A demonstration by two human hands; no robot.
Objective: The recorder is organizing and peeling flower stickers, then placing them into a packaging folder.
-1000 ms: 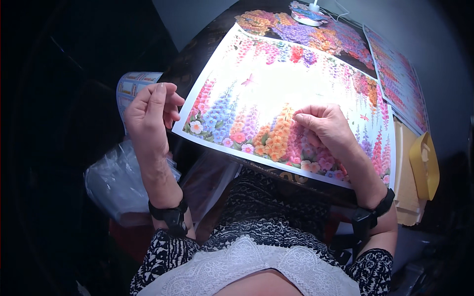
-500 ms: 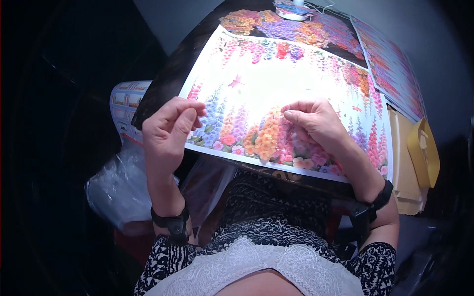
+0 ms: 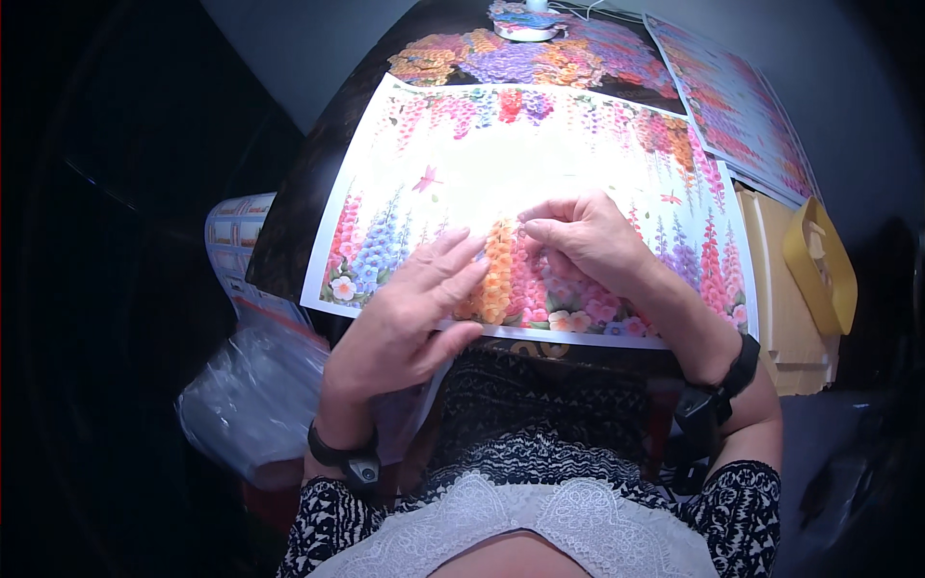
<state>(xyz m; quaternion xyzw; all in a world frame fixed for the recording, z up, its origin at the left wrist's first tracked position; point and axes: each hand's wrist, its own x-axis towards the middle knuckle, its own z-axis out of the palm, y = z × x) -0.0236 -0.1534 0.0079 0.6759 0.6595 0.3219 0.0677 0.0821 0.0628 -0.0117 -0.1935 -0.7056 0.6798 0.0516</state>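
A large white sheet [image 3: 453, 183] printed with colourful tall flowers and small pink dragonflies lies on the dark table, its middle washed out by bright light. My left hand [image 3: 405, 313] rests over its near edge, fingers stretched out and apart, beside a printed orange flower spike. To the right of that spike, my right hand [image 3: 597, 241] is closed in a pinch, thumb against forefinger, over the pink flowers. Whatever sits between those fingertips, if anything, is too small to make out.
Flower cut-outs [image 3: 491, 60] and a white lamp base [image 3: 525, 29] occupy the table's far side. More printed sheets [image 3: 723, 106] lie at far right, above brown cardboard [image 3: 766, 279] and a yellow oblong ring [image 3: 840, 289]. A clear plastic bag [image 3: 251, 400] hangs at left below a curled print [image 3: 229, 236].
My left hand has come right and down onto the sheet, going from curled fingers to spread ones. My right hand keeps its pinch over the same flowers. The whole view has shifted slightly.
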